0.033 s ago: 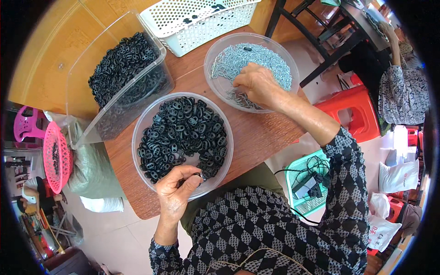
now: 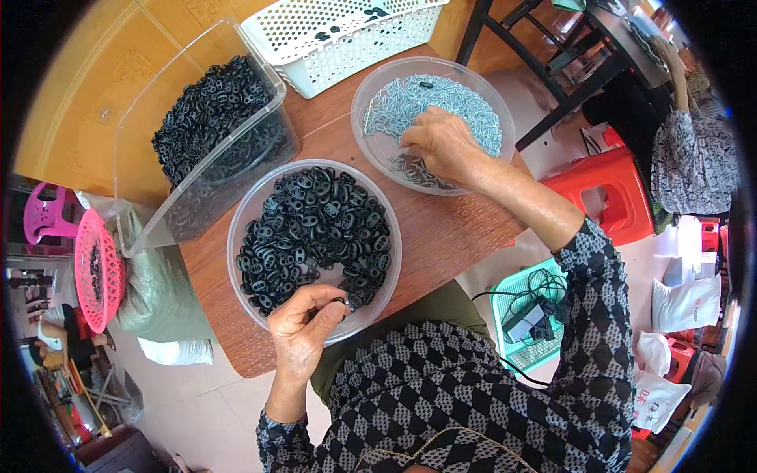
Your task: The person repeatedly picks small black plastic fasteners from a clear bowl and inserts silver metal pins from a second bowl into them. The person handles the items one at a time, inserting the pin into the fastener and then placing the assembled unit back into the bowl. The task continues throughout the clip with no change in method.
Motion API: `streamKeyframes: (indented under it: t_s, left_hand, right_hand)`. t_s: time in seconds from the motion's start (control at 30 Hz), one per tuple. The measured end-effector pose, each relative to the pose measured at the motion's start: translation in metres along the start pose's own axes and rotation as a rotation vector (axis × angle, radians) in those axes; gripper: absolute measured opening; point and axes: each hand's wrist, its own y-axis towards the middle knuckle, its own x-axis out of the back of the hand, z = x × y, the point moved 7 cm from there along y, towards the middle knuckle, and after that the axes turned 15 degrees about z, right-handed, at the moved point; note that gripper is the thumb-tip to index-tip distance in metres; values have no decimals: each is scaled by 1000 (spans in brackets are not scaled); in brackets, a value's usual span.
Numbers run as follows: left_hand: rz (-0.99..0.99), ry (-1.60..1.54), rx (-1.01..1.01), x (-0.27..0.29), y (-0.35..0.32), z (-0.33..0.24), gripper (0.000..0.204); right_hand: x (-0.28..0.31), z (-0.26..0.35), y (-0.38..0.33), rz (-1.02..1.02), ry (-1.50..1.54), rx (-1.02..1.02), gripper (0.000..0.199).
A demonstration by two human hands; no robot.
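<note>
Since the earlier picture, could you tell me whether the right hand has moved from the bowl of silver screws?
No. The right hand sits in the same spot over the near edge of the clear bowl of silver screws.

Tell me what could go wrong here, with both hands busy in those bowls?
The clear bowl of black rubber rings sits close to the wooden table edge nearest the person, so a nudge from the left hand might tip it off. The right hand digs in the bowl of small metal screws; sharp tips could prick the fingers. Rings or screws may well scatter to the floor.
</note>
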Motion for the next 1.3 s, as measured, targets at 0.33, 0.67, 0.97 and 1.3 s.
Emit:
streamKeyframes:
  t_s: [0.33,0.67,0.97,1.3]
  left_hand:
    - [-27,-76,-5,1,1,2,12]
    - [-33,-75,-36,0,4,3,12]
    - [-40,-110,-51,1,4,6,12]
    - [-44,-101,-47,1,6,6,12]
  right_hand:
    - [-3,1,17,8,-88,69,8]
    - [2,29,18,23,-291,308,5]
    - [12,-5,20,-11,-4,80,8]
    - [-1,6,22,67,-212,176,8]
